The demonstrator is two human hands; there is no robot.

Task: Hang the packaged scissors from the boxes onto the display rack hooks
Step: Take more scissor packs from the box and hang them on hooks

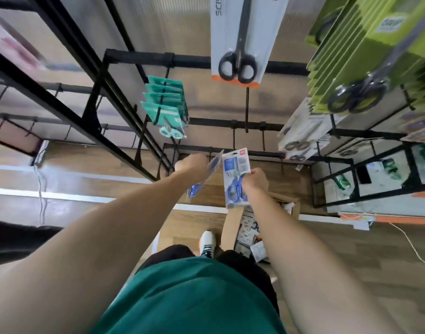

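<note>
Wood-look floor [351,273], seen from above; black metal display rack [124,100] fills the upper view against a pale ribbed wall.

Right hand [256,180] pinches a white-and-grey blister card of blue-handled scissors [235,177] by its right edge, card face up, top end just below the lowest rack bar. Left hand [193,166] grips a second blue-handled pack [202,179], seen edge-on and partly hidden by the hand.

Step, by my reading: mid-hang, both packs raised to the bare black hooks [263,137] low at centre. Next move calls for lining a card's hang hole with a hook tip and sliding it on; the hole itself is too small to make out.

Count:
- packs in hand: two
- teal cards [164,102] on one hook, upper left: about four
- large white card with black scissors [239,39]: one
- green cards [365,54], right: a thick stack, uncountable
- open brown cardboard box [233,225] by the foot: one seen, more packs inside
</note>
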